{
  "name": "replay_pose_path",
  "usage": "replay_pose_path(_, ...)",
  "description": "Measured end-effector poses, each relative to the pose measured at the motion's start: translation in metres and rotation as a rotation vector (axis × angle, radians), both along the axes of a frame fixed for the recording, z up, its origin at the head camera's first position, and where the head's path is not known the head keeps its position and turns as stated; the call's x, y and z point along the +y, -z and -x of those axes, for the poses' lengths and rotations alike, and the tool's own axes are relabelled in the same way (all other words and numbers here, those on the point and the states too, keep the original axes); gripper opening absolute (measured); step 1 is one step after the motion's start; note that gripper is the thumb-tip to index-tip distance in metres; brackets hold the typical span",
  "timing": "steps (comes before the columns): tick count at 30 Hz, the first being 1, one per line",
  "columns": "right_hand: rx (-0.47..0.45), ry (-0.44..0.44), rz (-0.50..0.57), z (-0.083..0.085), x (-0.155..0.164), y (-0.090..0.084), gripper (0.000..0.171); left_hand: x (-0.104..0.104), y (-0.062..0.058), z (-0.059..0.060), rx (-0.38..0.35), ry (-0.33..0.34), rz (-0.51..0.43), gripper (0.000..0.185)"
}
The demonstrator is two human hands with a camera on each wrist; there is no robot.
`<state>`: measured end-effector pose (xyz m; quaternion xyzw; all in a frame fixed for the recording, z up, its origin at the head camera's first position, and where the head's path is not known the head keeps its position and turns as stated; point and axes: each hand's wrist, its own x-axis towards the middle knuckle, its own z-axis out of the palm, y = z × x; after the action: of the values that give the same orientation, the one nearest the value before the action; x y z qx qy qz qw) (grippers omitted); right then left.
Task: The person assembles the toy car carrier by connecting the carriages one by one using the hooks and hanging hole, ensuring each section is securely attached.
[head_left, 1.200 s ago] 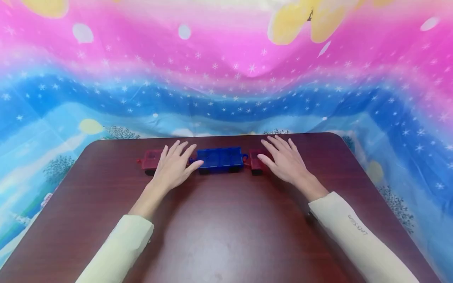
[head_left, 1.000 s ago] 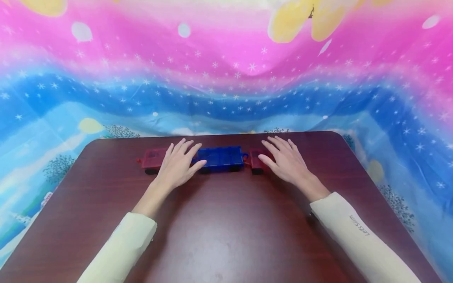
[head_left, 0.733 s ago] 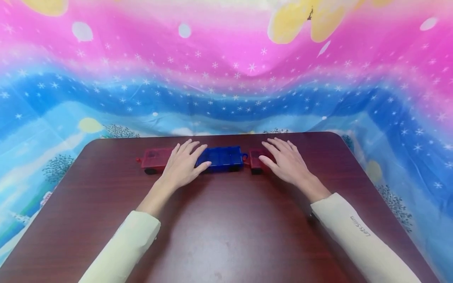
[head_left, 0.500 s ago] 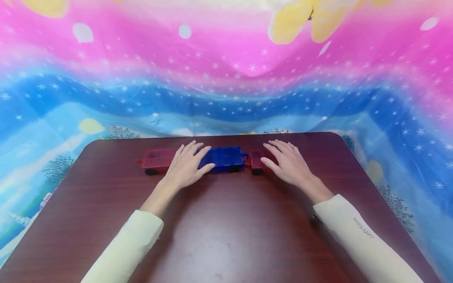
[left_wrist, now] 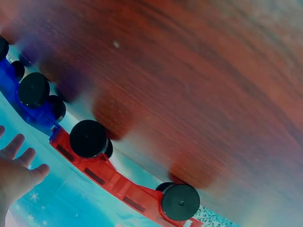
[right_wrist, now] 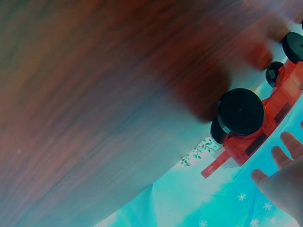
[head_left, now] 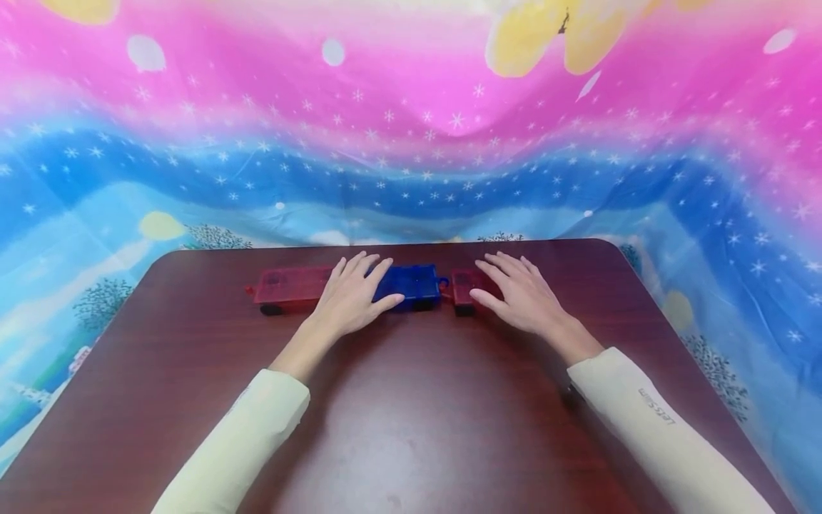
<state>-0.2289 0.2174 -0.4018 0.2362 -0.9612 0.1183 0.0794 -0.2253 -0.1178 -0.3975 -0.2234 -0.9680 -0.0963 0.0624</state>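
Note:
Three see-through plastic toy train cars stand in a row near the table's far edge. In the head view, a red car (head_left: 289,287) is at the left, a blue car (head_left: 416,285) in the middle and another red car (head_left: 462,289) at the right. My left hand (head_left: 349,296), fingers extended, is over the place where the left red and blue cars meet, hiding it. Over the right red car is my right hand (head_left: 523,296), its fingers spread, covering that car's far end. Both wrist views show the hands apart from the cars, above their black wheels (left_wrist: 88,138).
The brown wooden table (head_left: 398,400) has rounded far corners. Behind and beside it hangs a pink and blue cloth (head_left: 411,157) with snowflakes and trees. A hook (head_left: 443,283) joins the blue car and the right red car.
My left hand has moved right along the row, showing more of the left red car and covering more of the blue one. The right hand and the cars stay nearly where they were.

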Motion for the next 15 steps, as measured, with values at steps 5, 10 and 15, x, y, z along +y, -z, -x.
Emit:
replay_pose_path(5, -0.021, 0.002, -0.050, -0.001, -0.001, 0.003, 0.075, 0.006, 0.005, 0.003, -0.016, -0.006, 0.054, 0.078)
replay_pose_path(10, -0.043, -0.008, -0.073, -0.002, -0.004, 0.006, 0.076, 0.010, 0.007, 0.004, -0.008, 0.009, 0.091, 0.078)
replay_pose_path(15, -0.035, -0.009, -0.101, 0.001, -0.007, 0.010, 0.078, 0.015, 0.010, 0.007, -0.022, 0.019, 0.108, 0.079)
